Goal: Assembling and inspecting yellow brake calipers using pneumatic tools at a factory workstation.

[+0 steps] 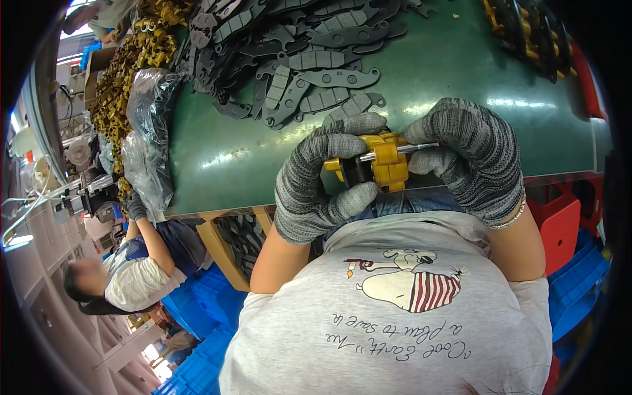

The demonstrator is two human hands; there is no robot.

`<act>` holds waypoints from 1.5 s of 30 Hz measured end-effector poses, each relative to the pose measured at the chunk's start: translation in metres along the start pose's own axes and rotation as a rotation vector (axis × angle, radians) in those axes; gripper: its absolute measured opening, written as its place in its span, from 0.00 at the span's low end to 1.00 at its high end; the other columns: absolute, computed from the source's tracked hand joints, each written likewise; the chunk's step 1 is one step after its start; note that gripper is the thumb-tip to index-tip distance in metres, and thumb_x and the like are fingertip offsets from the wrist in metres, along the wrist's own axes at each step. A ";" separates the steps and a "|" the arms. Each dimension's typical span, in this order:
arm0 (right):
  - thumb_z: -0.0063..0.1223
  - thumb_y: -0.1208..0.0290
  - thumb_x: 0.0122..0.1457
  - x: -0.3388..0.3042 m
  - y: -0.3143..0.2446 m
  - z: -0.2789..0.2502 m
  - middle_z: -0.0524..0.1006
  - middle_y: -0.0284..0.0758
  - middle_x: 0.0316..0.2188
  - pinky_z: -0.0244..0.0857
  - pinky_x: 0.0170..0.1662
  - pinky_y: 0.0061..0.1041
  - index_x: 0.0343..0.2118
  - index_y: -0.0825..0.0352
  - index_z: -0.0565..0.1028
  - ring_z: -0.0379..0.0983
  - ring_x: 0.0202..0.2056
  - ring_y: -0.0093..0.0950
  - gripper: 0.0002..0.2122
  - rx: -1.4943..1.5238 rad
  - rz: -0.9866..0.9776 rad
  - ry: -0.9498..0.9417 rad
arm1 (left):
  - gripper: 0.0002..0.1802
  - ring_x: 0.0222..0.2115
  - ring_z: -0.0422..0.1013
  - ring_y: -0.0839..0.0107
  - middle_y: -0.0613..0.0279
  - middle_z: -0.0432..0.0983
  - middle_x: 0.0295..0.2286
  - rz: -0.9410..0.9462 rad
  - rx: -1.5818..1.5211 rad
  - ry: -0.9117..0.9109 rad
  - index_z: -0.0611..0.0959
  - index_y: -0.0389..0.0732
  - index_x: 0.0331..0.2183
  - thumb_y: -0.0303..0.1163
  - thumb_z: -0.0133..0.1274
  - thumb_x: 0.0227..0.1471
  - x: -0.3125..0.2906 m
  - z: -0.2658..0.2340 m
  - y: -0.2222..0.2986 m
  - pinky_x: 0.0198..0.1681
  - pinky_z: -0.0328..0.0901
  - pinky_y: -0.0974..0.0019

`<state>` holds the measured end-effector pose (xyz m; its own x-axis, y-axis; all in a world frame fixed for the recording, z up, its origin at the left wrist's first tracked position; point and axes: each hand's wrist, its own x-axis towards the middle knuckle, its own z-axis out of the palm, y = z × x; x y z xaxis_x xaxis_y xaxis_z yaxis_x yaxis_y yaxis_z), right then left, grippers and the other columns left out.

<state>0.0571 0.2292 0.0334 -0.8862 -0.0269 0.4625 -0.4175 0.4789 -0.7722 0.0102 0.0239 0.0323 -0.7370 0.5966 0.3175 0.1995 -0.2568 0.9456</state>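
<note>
Both my hands wear grey knitted gloves and meet over the near edge of the green table (461,72). My left hand (303,181) is closed around a gold brake caliper (391,166) with a black part on its left side. With thumb and fingers, my right hand (477,155) pinches the end of a thin silver pin (421,147). The pin's other end reaches into the caliper's right side. Just beyond my left hand lies a heap of dark grey brake pads (329,59).
Gold calipers (112,105) are piled at the left, beside a clear plastic bag (148,105). More gold and black assemblies (530,36) lie far right. A red stool (556,227) and blue crates (204,299) stand below table height. Another person (141,276) works at the left.
</note>
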 end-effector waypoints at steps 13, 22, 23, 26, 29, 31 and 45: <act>0.65 0.65 0.35 0.006 -0.005 -0.005 0.74 0.30 0.23 0.67 0.32 0.25 0.31 0.61 0.76 0.72 0.28 0.28 0.17 -0.141 -0.130 -0.169 | 0.25 0.47 0.65 0.56 0.44 0.67 0.45 0.008 0.045 -0.070 0.72 0.40 0.42 0.22 0.60 0.39 0.000 0.001 -0.002 0.48 0.62 0.56; 0.64 0.60 0.35 0.007 -0.009 -0.019 0.74 0.31 0.23 0.65 0.29 0.26 0.30 0.63 0.77 0.71 0.25 0.29 0.17 -0.325 -0.090 -0.202 | 0.27 0.47 0.64 0.57 0.46 0.68 0.44 -0.002 -0.039 0.013 0.72 0.40 0.43 0.27 0.63 0.38 0.005 0.005 -0.007 0.49 0.61 0.56; 0.65 0.60 0.35 0.006 -0.010 -0.016 0.74 0.32 0.23 0.65 0.28 0.26 0.29 0.63 0.77 0.71 0.25 0.29 0.17 -0.234 -0.095 -0.177 | 0.28 0.47 0.64 0.57 0.46 0.68 0.44 -0.006 -0.065 0.050 0.72 0.39 0.43 0.29 0.63 0.37 0.004 0.005 -0.008 0.49 0.61 0.56; 0.65 0.61 0.35 0.004 -0.009 -0.012 0.74 0.32 0.23 0.64 0.28 0.26 0.27 0.63 0.77 0.70 0.24 0.29 0.16 -0.056 -0.100 -0.122 | 0.29 0.47 0.65 0.57 0.46 0.68 0.44 -0.060 -0.167 0.101 0.72 0.38 0.43 0.33 0.63 0.38 -0.002 0.005 -0.008 0.49 0.61 0.55; 0.64 0.59 0.37 0.005 -0.008 -0.011 0.74 0.32 0.22 0.64 0.28 0.27 0.25 0.62 0.76 0.70 0.24 0.30 0.15 -0.085 -0.148 -0.167 | 0.29 0.46 0.65 0.58 0.47 0.68 0.43 -0.087 -0.247 0.133 0.72 0.37 0.43 0.37 0.62 0.40 -0.001 0.006 -0.008 0.49 0.61 0.55; 0.64 0.59 0.37 0.007 -0.012 -0.010 0.73 0.32 0.22 0.63 0.28 0.28 0.24 0.62 0.75 0.70 0.24 0.30 0.14 -0.163 -0.178 -0.196 | 0.28 0.46 0.65 0.58 0.48 0.69 0.41 -0.080 -0.304 0.148 0.71 0.36 0.43 0.41 0.60 0.43 0.000 0.008 -0.007 0.49 0.61 0.55; 0.54 0.65 0.45 0.004 -0.026 0.004 0.69 0.34 0.18 0.60 0.28 0.33 0.22 0.63 0.72 0.67 0.22 0.34 0.07 -0.359 -0.181 -0.260 | 0.23 0.42 0.66 0.62 0.50 0.69 0.39 -0.088 -0.346 0.260 0.72 0.37 0.39 0.45 0.53 0.48 -0.003 0.019 -0.011 0.46 0.63 0.59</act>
<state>0.0633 0.2125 0.0538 -0.8457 -0.3345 0.4158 -0.5145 0.7179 -0.4690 0.0228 0.0394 0.0219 -0.8881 0.4282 0.1668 -0.0667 -0.4793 0.8751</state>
